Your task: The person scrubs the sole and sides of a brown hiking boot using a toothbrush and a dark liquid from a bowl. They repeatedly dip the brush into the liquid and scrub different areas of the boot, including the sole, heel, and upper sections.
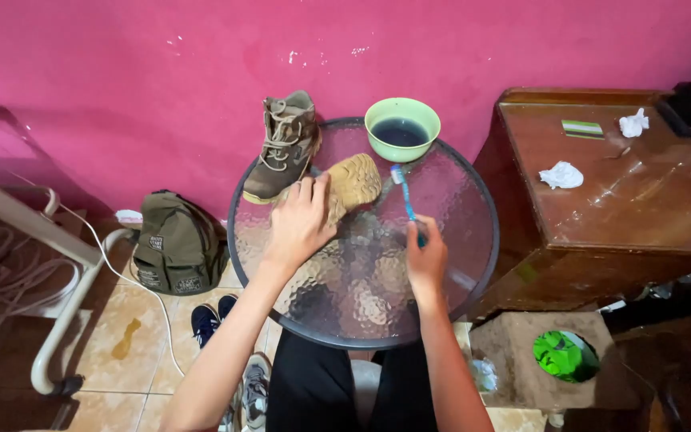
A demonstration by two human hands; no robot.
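On the round glass table point(457, 264) my left hand point(299, 220) grips a tan boot point(353, 182) lying on its side, sole facing up. My right hand point(425, 258) holds a blue toothbrush point(404, 198) by the handle, its bristle head raised near the boot's sole. A second matching boot point(283, 146) stands upright at the table's far left edge. A green bowl point(402, 128) of dark liquid sits at the far edge, just beyond the brush head.
A pink wall runs behind the table. A brown wooden cabinet point(625, 200) at the right carries crumpled tissues point(561, 175). An olive backpack point(176, 244), dark shoes point(209, 318) and a white cable point(133, 276) lie on the tiled floor at the left.
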